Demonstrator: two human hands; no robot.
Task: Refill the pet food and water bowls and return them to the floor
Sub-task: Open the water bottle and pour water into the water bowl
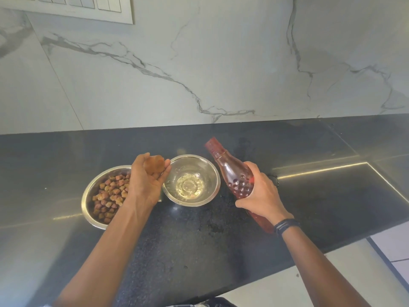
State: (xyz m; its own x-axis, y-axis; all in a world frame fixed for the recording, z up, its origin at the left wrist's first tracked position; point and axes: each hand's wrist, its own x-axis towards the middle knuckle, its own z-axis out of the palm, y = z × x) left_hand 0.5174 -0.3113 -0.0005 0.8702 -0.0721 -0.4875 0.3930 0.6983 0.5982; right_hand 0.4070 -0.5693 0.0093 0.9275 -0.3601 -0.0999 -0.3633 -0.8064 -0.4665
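Two steel bowls stand side by side on the black counter [199, 244]. The left bowl [88, 196] holds brown and reddish kibble. The right bowl [210, 173] has a little clear water at its bottom. My left hand [147, 180] hovers above and between the bowls, palm up, and holds a brown bottle cap [153, 165] in its curled fingers. My right hand [260, 193] grips the body of a red translucent bottle [230, 171], tilted with its open neck pointing up and away, just right of the water bowl.
A white marble-patterned wall [221, 63] rises behind the counter. A switch panel [88, 7] is at the top left. Water drops lie on the counter [212, 227] in front of the water bowl. The counter's front edge and pale floor [332, 273] show at lower right.
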